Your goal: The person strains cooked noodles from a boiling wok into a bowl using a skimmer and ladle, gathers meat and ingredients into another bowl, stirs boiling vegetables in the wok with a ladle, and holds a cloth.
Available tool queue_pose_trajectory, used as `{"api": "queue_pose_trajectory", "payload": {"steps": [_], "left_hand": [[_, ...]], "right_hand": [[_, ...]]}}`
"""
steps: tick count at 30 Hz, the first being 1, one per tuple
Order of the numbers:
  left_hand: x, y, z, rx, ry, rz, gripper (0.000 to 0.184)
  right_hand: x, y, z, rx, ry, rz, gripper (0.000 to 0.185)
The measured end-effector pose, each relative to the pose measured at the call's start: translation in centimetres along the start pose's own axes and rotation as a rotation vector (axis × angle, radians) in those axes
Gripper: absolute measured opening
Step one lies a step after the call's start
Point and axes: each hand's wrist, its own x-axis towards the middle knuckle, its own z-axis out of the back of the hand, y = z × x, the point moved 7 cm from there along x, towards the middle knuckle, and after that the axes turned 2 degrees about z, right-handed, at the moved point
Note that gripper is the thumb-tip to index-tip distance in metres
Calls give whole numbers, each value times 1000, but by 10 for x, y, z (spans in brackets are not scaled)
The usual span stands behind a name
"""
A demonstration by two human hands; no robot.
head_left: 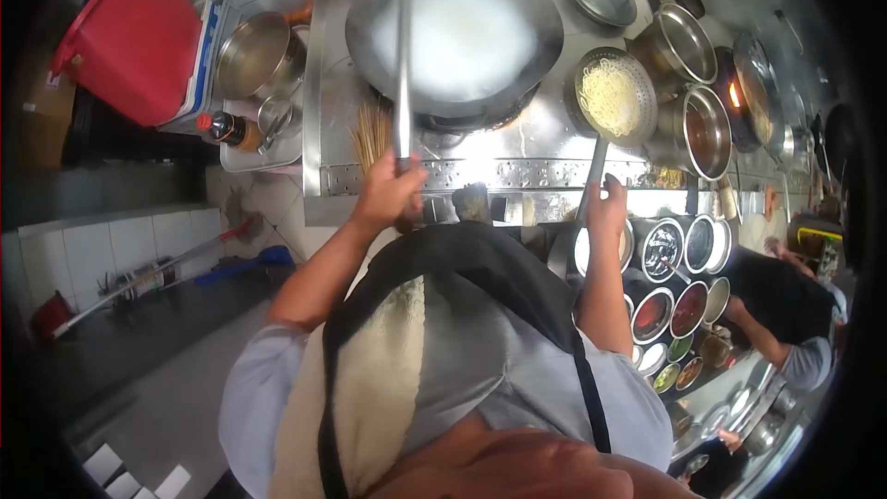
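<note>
My left hand is closed around the long handle of a metal ladle, whose bowl is at the top edge, past the wok. Beneath the handle, a large dark wok sits on the stove, its inside white with steam or cloudy liquid. My right hand has its fingers curled at the handle of a perforated strainer. Pale noodles lie in that strainer, which is right of the wok. Part of the right grip is hidden.
Metal pots and a lit burner stand at right. Several seasoning containers fill the lower right, near a co-worker's arm. At left are a red bin, a steel pot and a sauce bottle.
</note>
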Motion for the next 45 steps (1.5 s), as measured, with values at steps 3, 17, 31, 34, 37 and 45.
{"api": "queue_pose_trajectory", "payload": {"steps": [3, 17, 31, 34, 37, 45], "left_hand": [[9, -17, -50, -22, 31, -22, 22], [4, -15, -45, -6, 2, -14, 20], [-3, -9, -101, 468, 657, -202, 23], [6, 68, -59, 254, 489, -26, 21], [-15, 90, -12, 257, 321, 30, 20], [-81, 121, 52, 477, -24, 308, 26]], "right_hand": [[-14, 125, 9, 495, 429, 99, 42], [-46, 201, -19, 766, 1042, 10, 49], [53, 156, -5, 224, 491, 285, 42], [75, 162, 3, -43, 452, 335, 43], [90, 148, -16, -85, 464, 339, 48], [41, 178, -5, 452, 1019, -101, 20]]}}
